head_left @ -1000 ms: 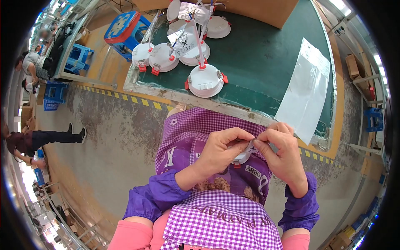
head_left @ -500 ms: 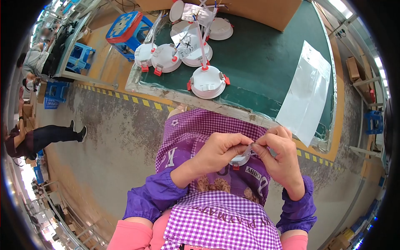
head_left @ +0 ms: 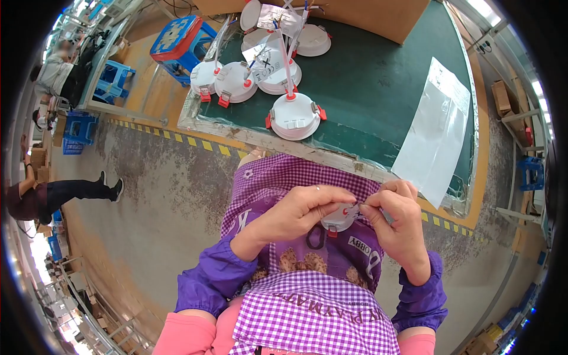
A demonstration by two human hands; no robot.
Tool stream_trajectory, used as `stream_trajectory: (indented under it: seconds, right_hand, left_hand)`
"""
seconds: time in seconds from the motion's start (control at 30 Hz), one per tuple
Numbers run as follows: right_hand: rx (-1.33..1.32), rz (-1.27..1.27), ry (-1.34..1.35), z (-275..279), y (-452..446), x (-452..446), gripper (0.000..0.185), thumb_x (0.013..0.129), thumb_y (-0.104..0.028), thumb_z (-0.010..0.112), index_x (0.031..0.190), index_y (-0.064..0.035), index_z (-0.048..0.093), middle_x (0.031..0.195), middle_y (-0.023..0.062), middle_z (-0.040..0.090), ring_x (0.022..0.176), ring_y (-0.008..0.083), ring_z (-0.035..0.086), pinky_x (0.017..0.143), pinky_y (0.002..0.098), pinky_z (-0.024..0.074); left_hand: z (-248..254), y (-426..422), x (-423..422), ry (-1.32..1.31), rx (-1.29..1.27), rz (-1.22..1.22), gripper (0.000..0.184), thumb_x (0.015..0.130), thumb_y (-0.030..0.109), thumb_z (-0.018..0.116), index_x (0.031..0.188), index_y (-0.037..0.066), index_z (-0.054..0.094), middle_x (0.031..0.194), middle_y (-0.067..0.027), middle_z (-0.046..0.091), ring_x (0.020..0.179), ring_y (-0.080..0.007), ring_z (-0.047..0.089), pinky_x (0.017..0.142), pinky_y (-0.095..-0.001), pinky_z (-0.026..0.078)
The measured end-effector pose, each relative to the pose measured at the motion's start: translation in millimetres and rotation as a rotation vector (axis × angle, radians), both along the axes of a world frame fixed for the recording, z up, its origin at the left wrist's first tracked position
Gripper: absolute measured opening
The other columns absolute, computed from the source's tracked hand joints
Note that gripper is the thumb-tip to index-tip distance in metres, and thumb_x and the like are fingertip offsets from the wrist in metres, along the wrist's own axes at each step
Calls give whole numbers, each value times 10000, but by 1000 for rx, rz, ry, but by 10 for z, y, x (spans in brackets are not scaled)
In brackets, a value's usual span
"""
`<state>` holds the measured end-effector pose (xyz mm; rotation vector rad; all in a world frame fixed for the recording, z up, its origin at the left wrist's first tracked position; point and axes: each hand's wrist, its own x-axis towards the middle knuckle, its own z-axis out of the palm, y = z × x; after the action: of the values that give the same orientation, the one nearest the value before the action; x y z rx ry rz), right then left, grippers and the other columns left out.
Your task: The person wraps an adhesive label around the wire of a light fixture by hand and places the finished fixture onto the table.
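A round white lamp (head_left: 338,220) with a red clip lies low between my hands, above the purple apron on my lap. My left hand (head_left: 300,213) is closed in a pinch at the lamp's upper left; what its fingertips hold, if anything, is too small to name. My right hand (head_left: 395,216) pinches a small printed label (head_left: 357,209) at the lamp's upper right. On the green table (head_left: 367,89) in front, a similar white lamp (head_left: 294,116) with red clips and an upright cable stands near the edge.
Several more white lamps (head_left: 235,83) with cables and silvery labels cluster at the table's left. A clear plastic bag (head_left: 435,133) lies at its right, and a cardboard box (head_left: 331,15) stands at the back. Blue stools (head_left: 183,44) and a person (head_left: 77,194) are off to the left.
My left hand has drawn back a little to the left, showing more of the lamp between my hands. My right hand has barely moved.
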<state>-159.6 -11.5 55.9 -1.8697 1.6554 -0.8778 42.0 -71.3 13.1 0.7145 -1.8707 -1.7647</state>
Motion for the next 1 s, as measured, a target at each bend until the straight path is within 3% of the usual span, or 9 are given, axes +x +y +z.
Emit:
stream_trajectory:
  seconds: [0.23,0.83,1.0]
  right_hand:
    - [-21,-4,0,18,12,42,64,712,-82,693,735,-60,637,681,20,582,770,204,523,830,366,343]
    - [-39,46,21,55,37,30,84,703,-63,697,754,-47,633,697,44,581,784,222,531,811,361,367]
    - [-16,59,6,78,52,29,96,694,-59,703,768,-41,646,718,50,595,792,216,546,807,350,378]
  left_hand:
    - [137,113,-135,14,-120,232,226,786,68,689,1009,38,670,1052,-102,646,1008,-201,596,867,-315,473]
    - [176,176,-241,-45,-248,299,118,792,14,650,908,18,664,931,-74,670,923,-202,613,804,-319,487]
    - [139,174,-269,-18,-402,305,95,786,25,659,876,17,631,893,-75,659,894,-237,611,794,-337,484]
